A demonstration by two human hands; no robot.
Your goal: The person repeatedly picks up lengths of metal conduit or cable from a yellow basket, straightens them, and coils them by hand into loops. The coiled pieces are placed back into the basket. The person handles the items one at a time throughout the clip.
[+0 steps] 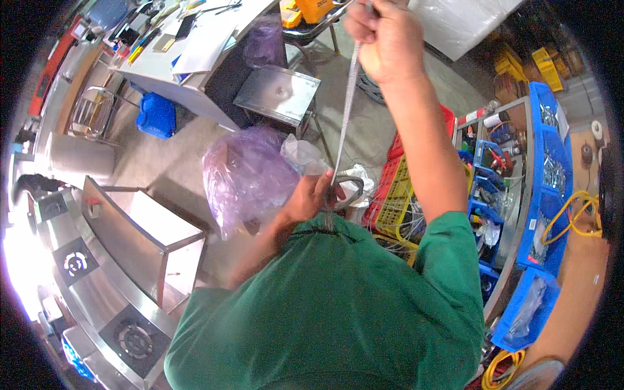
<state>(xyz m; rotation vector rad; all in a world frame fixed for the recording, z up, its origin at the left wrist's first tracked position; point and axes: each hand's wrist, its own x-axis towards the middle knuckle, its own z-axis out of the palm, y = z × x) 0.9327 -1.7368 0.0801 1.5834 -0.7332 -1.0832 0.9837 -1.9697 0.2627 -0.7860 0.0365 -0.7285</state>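
High at the top of the view, my right hand [390,42] is closed round a grey braided cord [349,97]. The cord runs nearly straight down to my left hand [309,198], held close to my green shirt. My left fingers are closed on its lower part. Beside them a dark grey loop [354,188] curves out to the right; whether it belongs to the cord I cannot tell. The cord's upper end is hidden in my right fist.
A purple plastic bag [240,175] lies on the floor ahead, near a metal-topped stool [279,94] and a cluttered desk [175,71]. Red and yellow crates [396,195] stand at right, beside blue parts bins [546,169]. Steel stove panels [97,279] line the left.
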